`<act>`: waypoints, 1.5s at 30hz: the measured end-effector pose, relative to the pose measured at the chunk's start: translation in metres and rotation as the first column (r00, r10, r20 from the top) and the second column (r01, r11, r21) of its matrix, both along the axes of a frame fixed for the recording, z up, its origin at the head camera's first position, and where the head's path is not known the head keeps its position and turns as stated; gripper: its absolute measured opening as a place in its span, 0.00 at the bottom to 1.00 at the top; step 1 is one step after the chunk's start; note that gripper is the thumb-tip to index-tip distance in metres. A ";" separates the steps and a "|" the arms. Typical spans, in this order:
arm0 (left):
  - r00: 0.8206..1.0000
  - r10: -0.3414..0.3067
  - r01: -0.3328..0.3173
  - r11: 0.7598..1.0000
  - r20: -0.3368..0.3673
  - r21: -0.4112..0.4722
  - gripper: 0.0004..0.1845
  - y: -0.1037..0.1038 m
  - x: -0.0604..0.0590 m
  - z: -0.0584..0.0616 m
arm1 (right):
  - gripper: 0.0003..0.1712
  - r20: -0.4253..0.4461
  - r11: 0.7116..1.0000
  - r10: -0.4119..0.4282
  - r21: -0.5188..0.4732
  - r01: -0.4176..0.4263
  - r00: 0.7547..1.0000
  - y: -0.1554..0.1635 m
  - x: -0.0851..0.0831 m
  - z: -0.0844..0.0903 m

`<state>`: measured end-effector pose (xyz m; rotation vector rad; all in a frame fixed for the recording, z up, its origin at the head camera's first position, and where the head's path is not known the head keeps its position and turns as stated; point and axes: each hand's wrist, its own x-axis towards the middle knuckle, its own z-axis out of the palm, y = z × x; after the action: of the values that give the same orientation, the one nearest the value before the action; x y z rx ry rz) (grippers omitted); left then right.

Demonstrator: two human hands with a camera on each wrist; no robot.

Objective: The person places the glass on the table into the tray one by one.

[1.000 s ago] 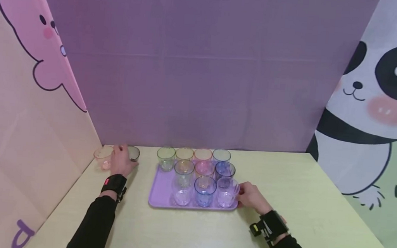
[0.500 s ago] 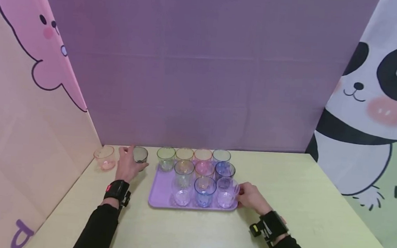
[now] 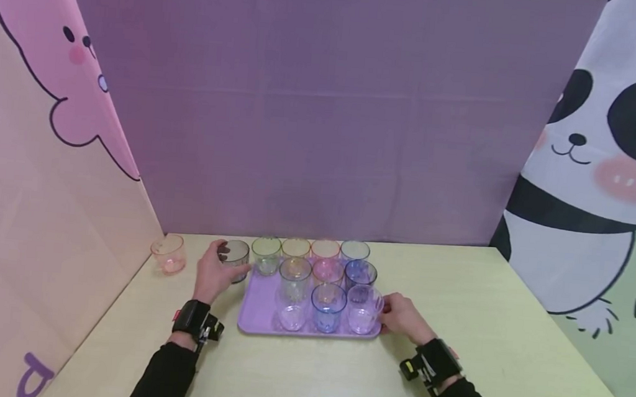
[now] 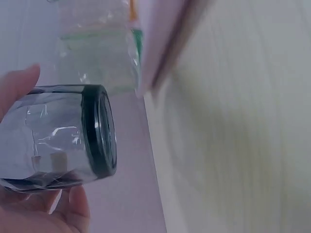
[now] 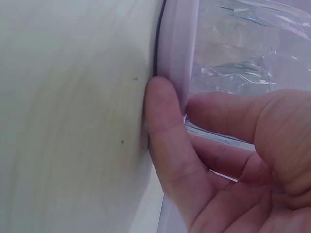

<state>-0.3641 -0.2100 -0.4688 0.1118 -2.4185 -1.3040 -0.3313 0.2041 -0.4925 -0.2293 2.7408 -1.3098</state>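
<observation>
- Two hands engaged: my left hand (image 3: pixel 212 272) grips the grey cup (image 3: pixel 234 253), thumb and fingers curled round its wall; my right hand (image 3: pixel 401 317) pinches the tray rim (image 3: pixel 252 325).
- Left wrist view alone shows the grey cup (image 4: pixel 63 138) beside the green cup (image 4: pixel 99 60).
- Grey cup sits at 9 o'clock of the tray, at my left fingertips.

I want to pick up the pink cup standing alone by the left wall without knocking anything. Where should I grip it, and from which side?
Grip the pink cup around its side wall, a little below the rim, coming from the right or the front. It stands upright with its mouth open, and the wall panel sits close on its left, so those sides look freest. The left hand is busy holding the grey cup.
</observation>
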 end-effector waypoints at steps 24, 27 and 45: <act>0.965 -0.262 0.254 0.954 0.028 0.158 0.47 0.023 0.013 0.004 | 0.16 0.032 0.999 0.009 -0.053 -0.007 0.999 0.004 0.000 0.002; 0.965 -0.260 0.252 0.954 0.032 0.162 0.45 0.029 0.011 0.004 | 0.16 0.033 0.999 0.008 -0.043 -0.006 0.999 0.005 0.001 0.004; 0.968 -0.216 0.216 0.976 0.128 0.017 0.47 0.040 0.016 -0.005 | 0.15 0.037 1.000 0.004 -0.028 -0.003 0.999 0.000 0.002 0.005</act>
<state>-0.3484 -0.1703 -0.4739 -0.0718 -2.5985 -1.4336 -0.3295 0.2042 -0.4878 -0.2102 2.6918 -1.3379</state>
